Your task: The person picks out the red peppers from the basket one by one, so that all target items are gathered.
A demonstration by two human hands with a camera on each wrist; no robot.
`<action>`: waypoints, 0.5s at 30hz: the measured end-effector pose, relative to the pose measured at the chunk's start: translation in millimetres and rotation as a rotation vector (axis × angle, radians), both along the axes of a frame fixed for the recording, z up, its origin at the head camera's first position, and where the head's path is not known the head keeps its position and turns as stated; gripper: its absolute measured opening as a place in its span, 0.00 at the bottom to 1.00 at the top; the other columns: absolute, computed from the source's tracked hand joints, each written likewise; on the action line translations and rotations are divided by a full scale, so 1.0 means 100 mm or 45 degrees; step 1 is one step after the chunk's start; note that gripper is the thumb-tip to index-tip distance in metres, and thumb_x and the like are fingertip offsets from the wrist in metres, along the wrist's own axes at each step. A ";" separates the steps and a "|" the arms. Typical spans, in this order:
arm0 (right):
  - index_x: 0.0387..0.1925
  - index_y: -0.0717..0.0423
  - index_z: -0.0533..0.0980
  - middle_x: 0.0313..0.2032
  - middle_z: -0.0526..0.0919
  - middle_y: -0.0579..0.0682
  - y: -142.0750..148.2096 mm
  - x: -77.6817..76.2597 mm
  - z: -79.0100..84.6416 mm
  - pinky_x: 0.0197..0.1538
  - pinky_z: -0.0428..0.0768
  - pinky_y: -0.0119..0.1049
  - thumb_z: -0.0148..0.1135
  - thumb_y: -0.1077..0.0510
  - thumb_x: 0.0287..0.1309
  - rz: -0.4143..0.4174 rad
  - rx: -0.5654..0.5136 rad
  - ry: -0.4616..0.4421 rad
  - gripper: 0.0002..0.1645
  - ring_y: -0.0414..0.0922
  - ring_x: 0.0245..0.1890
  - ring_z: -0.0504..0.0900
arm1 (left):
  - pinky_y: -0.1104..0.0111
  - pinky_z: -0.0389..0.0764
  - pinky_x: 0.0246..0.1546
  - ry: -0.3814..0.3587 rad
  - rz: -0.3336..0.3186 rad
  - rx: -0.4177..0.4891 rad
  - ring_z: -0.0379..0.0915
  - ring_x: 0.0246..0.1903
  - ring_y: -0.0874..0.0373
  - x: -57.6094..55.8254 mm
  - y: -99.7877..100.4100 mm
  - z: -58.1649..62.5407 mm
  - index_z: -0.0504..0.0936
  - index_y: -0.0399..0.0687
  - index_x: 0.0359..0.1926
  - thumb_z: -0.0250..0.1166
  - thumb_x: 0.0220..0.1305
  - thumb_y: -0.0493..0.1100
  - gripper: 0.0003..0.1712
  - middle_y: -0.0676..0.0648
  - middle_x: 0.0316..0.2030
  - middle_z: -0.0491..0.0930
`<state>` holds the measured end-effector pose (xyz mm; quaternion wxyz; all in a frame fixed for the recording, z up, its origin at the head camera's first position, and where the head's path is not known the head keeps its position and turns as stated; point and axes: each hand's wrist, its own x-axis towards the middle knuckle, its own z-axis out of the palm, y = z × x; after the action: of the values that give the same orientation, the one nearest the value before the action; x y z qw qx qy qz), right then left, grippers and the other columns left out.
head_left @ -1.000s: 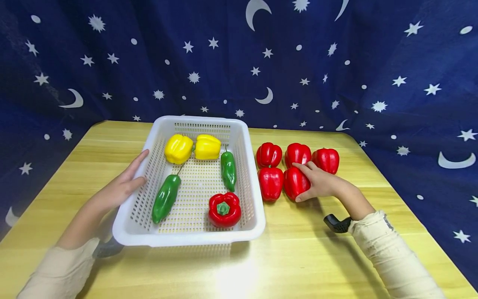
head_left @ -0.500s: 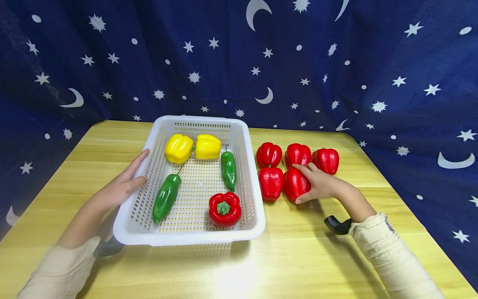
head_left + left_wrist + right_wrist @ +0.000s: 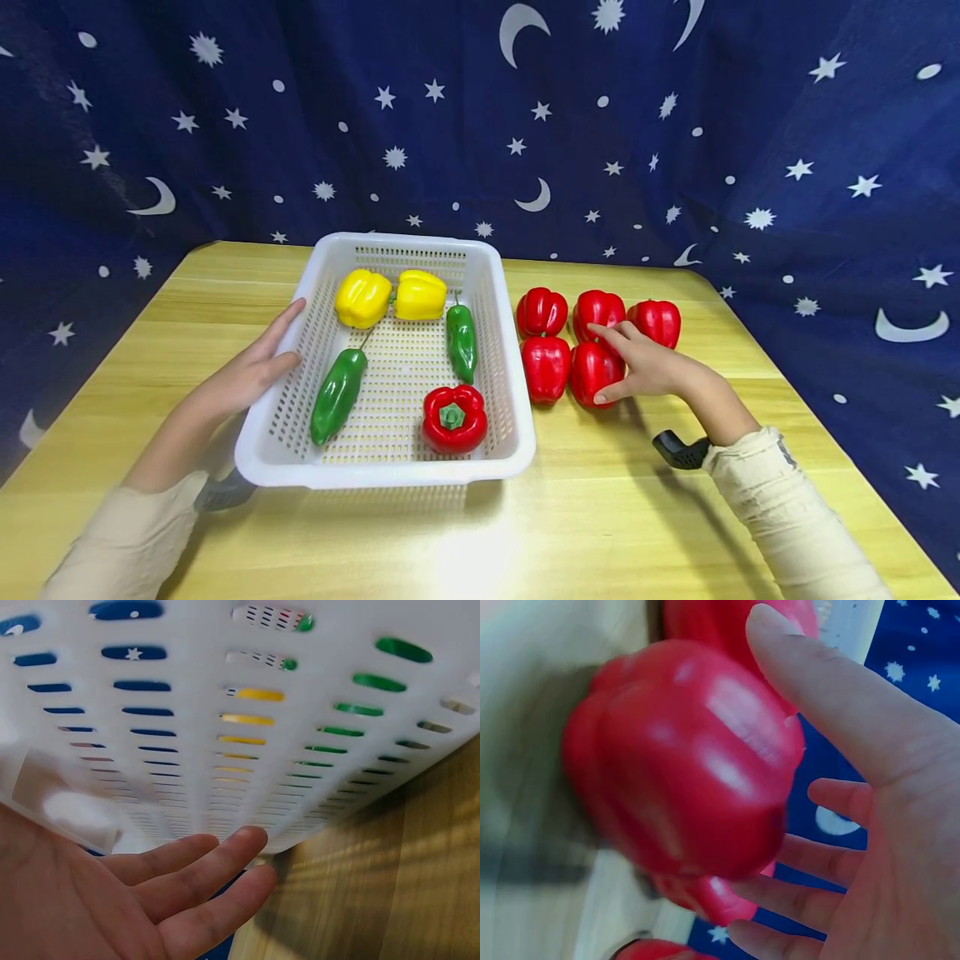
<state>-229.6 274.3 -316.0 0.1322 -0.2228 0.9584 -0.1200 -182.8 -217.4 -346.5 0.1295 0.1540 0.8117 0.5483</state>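
My left hand (image 3: 247, 375) lies along the left wall of a white perforated basket (image 3: 385, 477); its fingers (image 3: 214, 874) are extended close to the slotted side in the left wrist view. Over the front red bell pepper (image 3: 595, 375) at the right is my right hand (image 3: 648, 362), thumb and fingers spread wide. In the right wrist view that bell pepper (image 3: 682, 761) sits between the spread thumb and fingers, with a gap showing before the palm. Another red bell pepper (image 3: 546, 369) lies just left of it, and a third, the back-middle pepper (image 3: 600, 308), is partly covered by the fingers.
Inside the basket are two yellow bell peppers (image 3: 363, 298), two long green peppers (image 3: 339, 396) and an upright red bell pepper (image 3: 454, 421). More red peppers (image 3: 655, 322) stand in the back row. A blue star-patterned cloth (image 3: 450, 125) hangs behind the wooden table (image 3: 600, 508).
My right hand's fingers have loosened and lifted slightly from the front red bell pepper, which stays in place. The left hand stays at the basket; the head view has shifted a little.
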 end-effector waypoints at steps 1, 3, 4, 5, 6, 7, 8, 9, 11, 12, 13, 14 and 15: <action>0.67 0.58 0.53 0.57 0.59 0.65 -0.02 0.00 0.01 0.53 0.72 0.61 0.72 0.42 0.37 0.004 -0.001 0.005 0.59 0.63 0.55 0.66 | 0.55 0.84 0.27 0.001 -0.002 0.003 0.59 0.52 0.21 0.00 0.00 0.00 0.23 0.61 0.69 0.38 0.65 0.34 0.42 0.32 0.69 0.27; 0.67 0.56 0.53 0.57 0.59 0.64 -0.06 0.01 0.04 0.52 0.73 0.61 0.72 0.42 0.37 0.006 0.003 0.007 0.59 0.62 0.56 0.65 | 0.55 0.84 0.27 0.003 -0.003 0.005 0.60 0.52 0.21 0.00 -0.01 -0.01 0.24 0.60 0.69 0.38 0.65 0.34 0.42 0.32 0.69 0.28; 0.67 0.55 0.53 0.57 0.60 0.63 -0.08 0.02 0.05 0.52 0.73 0.61 0.72 0.42 0.37 0.008 0.002 0.005 0.59 0.62 0.56 0.64 | 0.55 0.84 0.27 0.003 -0.003 0.006 0.60 0.52 0.21 0.00 -0.01 -0.01 0.24 0.60 0.70 0.38 0.65 0.34 0.42 0.32 0.69 0.28; 0.67 0.55 0.53 0.56 0.60 0.62 -0.11 0.02 0.07 0.52 0.73 0.60 0.72 0.42 0.37 0.012 -0.002 0.002 0.59 0.62 0.56 0.64 | 0.55 0.84 0.27 0.002 -0.003 0.005 0.60 0.52 0.22 0.00 -0.01 -0.01 0.24 0.60 0.70 0.38 0.65 0.34 0.42 0.32 0.69 0.28; 0.67 0.54 0.53 0.56 0.61 0.61 -0.15 0.03 0.09 0.52 0.74 0.59 0.72 0.42 0.36 0.019 -0.003 0.004 0.58 0.61 0.56 0.65 | 0.55 0.84 0.27 0.002 -0.003 0.003 0.61 0.52 0.22 0.00 -0.01 -0.01 0.24 0.60 0.70 0.38 0.65 0.34 0.42 0.32 0.69 0.28; 0.67 0.54 0.53 0.56 0.61 0.60 -0.18 0.04 0.10 0.52 0.74 0.59 0.72 0.42 0.36 0.032 -0.003 0.011 0.58 0.60 0.56 0.65 | 0.55 0.84 0.27 -0.001 -0.001 0.001 0.61 0.52 0.22 0.00 -0.01 -0.01 0.24 0.60 0.70 0.38 0.65 0.34 0.42 0.32 0.69 0.28; 0.67 0.53 0.53 0.56 0.61 0.60 -0.22 0.05 0.12 0.53 0.74 0.58 0.72 0.42 0.36 0.042 -0.001 0.018 0.59 0.60 0.56 0.66 | 0.54 0.84 0.27 -0.003 -0.001 0.000 0.61 0.52 0.22 -0.01 -0.01 -0.01 0.24 0.60 0.70 0.38 0.65 0.34 0.42 0.32 0.69 0.28; 0.67 0.53 0.53 0.56 0.62 0.60 -0.25 0.06 0.14 0.53 0.74 0.57 0.72 0.42 0.36 0.060 -0.001 0.033 0.59 0.60 0.56 0.67 | 0.54 0.84 0.27 -0.005 -0.003 0.000 0.62 0.52 0.23 -0.01 -0.01 -0.01 0.24 0.60 0.69 0.38 0.65 0.34 0.42 0.32 0.69 0.28; 0.67 0.54 0.53 0.57 0.62 0.60 -0.33 0.08 0.18 0.54 0.74 0.56 0.72 0.42 0.36 0.098 -0.005 0.060 0.59 0.59 0.55 0.68 | 0.54 0.84 0.28 -0.008 -0.007 -0.002 0.62 0.52 0.23 -0.01 -0.01 0.00 0.24 0.61 0.69 0.38 0.65 0.34 0.42 0.32 0.69 0.28; 0.68 0.54 0.54 0.58 0.62 0.59 -0.37 0.09 0.20 0.54 0.74 0.56 0.72 0.41 0.37 0.115 -0.002 0.073 0.59 0.58 0.55 0.68 | 0.54 0.84 0.28 -0.010 -0.008 -0.002 0.61 0.52 0.23 0.00 -0.01 0.00 0.23 0.61 0.69 0.38 0.65 0.34 0.42 0.32 0.69 0.28; 0.68 0.54 0.53 0.58 0.62 0.59 -0.42 0.10 0.22 0.54 0.74 0.56 0.71 0.41 0.37 0.131 -0.004 0.079 0.59 0.58 0.56 0.69 | 0.53 0.84 0.28 -0.013 -0.008 0.002 0.61 0.52 0.23 0.00 -0.01 0.00 0.24 0.61 0.69 0.38 0.65 0.34 0.42 0.32 0.69 0.28; 0.68 0.54 0.54 0.59 0.62 0.59 -0.46 0.11 0.24 0.54 0.75 0.55 0.71 0.41 0.37 0.145 -0.010 0.080 0.58 0.57 0.55 0.69 | 0.53 0.84 0.28 -0.016 -0.009 0.005 0.61 0.52 0.23 0.00 0.00 0.00 0.23 0.61 0.69 0.38 0.65 0.34 0.42 0.32 0.69 0.28; 0.68 0.53 0.54 0.59 0.62 0.58 -0.51 0.13 0.26 0.54 0.75 0.55 0.71 0.41 0.37 0.156 -0.015 0.078 0.58 0.56 0.56 0.69 | 0.53 0.84 0.28 -0.021 -0.008 0.009 0.61 0.52 0.23 0.00 0.00 0.00 0.23 0.61 0.69 0.38 0.65 0.34 0.42 0.32 0.69 0.28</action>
<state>-216.9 223.5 -290.0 0.1084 -0.2855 0.9458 -0.1103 -183.1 -217.5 -346.5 0.1374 0.1525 0.8081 0.5520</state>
